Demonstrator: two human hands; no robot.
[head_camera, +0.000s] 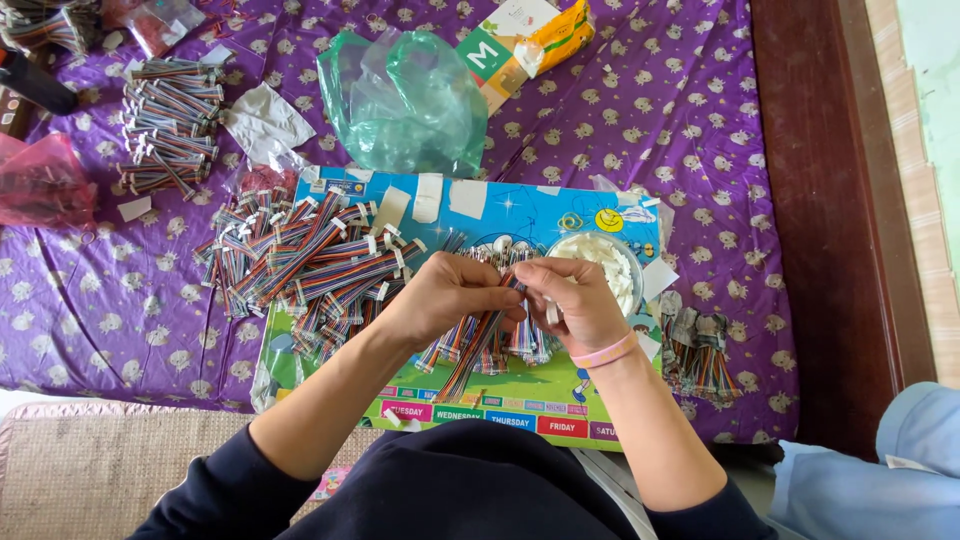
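1. Bed (640, 130), covered by a purple sheet printed with small pale animals; dark wooden frame (830, 200) along one side.
2. Colourful illustrated board (530, 395), flat on the sheet.
3. Green plastic bag (405, 100), crumpled, just beyond the board.
4. Stacked bundles of multicoloured ribbon cable (170, 125), well apart from the board.
5. Red plastic bag (40, 185).
6. Green, white and orange packet (525, 45).

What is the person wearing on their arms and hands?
Both arms have dark navy sleeves pushed up near the elbows, leaving the forearms bare. The right hand has a pink band around its wrist. The left hand wears nothing. No gloves or rings show.
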